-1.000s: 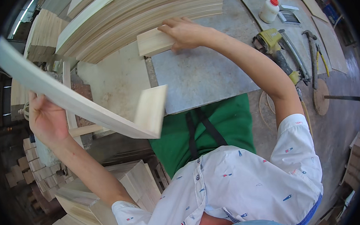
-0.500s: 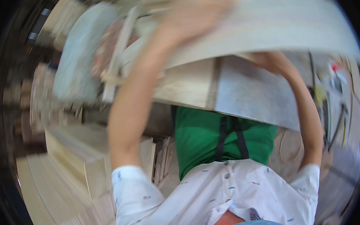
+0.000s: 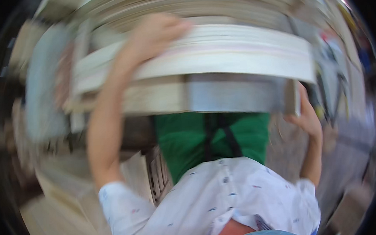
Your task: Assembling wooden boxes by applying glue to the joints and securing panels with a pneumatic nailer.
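the long pale board (image 3: 236, 58) has swung level across the desk (image 3: 234, 94), the right hand (image 3: 307, 115) pinching its short end board (image 3: 291, 96), seemingly to steady that corner, while the left hand (image 3: 157, 36) curls by the upper edge, too blurred to tell its grip.

Motion blur smears the bright board (image 3: 236, 56) inside dark fisheye edges.
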Tool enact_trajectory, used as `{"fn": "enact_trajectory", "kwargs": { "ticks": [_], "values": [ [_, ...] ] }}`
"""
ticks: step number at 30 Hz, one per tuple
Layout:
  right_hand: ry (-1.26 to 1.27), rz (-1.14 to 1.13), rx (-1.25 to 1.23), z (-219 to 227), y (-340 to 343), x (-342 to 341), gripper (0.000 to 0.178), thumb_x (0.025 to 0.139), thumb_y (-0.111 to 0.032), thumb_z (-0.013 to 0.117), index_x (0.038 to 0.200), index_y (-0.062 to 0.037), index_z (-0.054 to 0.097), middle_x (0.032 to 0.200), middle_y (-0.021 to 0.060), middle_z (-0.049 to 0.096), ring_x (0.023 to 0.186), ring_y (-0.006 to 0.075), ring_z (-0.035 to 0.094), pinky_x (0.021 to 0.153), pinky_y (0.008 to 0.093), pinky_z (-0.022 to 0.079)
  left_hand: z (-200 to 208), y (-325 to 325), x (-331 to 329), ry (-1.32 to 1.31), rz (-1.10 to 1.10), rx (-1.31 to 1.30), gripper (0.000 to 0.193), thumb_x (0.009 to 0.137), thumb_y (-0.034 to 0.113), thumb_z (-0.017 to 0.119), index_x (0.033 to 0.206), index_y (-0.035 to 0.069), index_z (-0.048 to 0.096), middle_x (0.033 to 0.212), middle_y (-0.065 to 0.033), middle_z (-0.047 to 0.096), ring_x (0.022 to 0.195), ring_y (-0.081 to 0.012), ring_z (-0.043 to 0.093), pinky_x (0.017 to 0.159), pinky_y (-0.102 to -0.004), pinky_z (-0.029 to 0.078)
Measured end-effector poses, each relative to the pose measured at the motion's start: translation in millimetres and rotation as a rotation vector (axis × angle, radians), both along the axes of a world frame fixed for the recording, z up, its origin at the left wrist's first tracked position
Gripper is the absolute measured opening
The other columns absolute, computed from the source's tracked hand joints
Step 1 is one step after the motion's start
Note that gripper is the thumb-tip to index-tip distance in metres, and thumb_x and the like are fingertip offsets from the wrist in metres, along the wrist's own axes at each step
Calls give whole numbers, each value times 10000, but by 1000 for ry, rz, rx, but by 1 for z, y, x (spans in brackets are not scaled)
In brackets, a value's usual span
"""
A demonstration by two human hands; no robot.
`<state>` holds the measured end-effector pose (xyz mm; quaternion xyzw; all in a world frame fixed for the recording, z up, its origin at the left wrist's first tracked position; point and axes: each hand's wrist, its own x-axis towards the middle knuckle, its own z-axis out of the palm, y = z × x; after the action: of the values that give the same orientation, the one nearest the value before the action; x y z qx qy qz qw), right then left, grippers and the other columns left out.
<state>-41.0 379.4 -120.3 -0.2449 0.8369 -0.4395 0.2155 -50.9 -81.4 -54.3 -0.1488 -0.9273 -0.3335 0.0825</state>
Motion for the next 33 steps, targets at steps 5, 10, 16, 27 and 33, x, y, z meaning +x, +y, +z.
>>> {"fn": "enact_trajectory", "kwargs": {
  "ticks": [5, 10, 16, 27, 33],
  "values": [
    [-46, -18, -146, -3, 4, -22, 1059, 668, -45, 750, 1552, -96, 169, 1502, 95, 289, 1412, 223, 288, 1176, 385, 256, 23, 2, 12, -232, 155, -189, 407, 968, 315, 539, 811, -61, 533, 644, -120, 402, 644, -129, 397, 585, -335, 360],
    [55, -1, -308, -15, 4, -31, 1033, 695, -28, 720, 1554, -119, 153, 1467, 117, 308, 1398, 259, 313, 1150, 409, 329, 22, -4, 18, -279, 179, -134, 391, 1003, 277, 537, 746, 4, 425, 642, 8, 379, 645, -83, 330, 557, -286, 288],
    [78, 52, -365, -37, -17, -42, 1035, 691, -80, 710, 1553, -108, 138, 1456, 128, 319, 1389, 271, 329, 1155, 428, 319, 21, -4, 21, -311, 186, -100, 397, 1014, 279, 540, 728, 19, 444, 678, 51, 379, 658, -66, 313, 559, -265, 260],
    [140, 67, -362, -49, -27, -45, 1012, 695, -121, 727, 1542, -111, 174, 1448, 131, 339, 1375, 282, 343, 1116, 414, 376, 16, -5, 19, -367, 208, -71, 394, 1016, 302, 541, 732, 30, 513, 695, 74, 413, 657, -49, 325, 560, -241, 259],
    [145, 68, -359, -49, -27, -46, 1005, 697, -122, 723, 1543, -116, 181, 1452, 127, 338, 1363, 289, 352, 1110, 417, 381, 16, -3, 16, -391, 240, -52, 396, 1012, 318, 547, 747, 24, 524, 703, 73, 425, 665, -46, 336, 573, -235, 277]
  ]
}}
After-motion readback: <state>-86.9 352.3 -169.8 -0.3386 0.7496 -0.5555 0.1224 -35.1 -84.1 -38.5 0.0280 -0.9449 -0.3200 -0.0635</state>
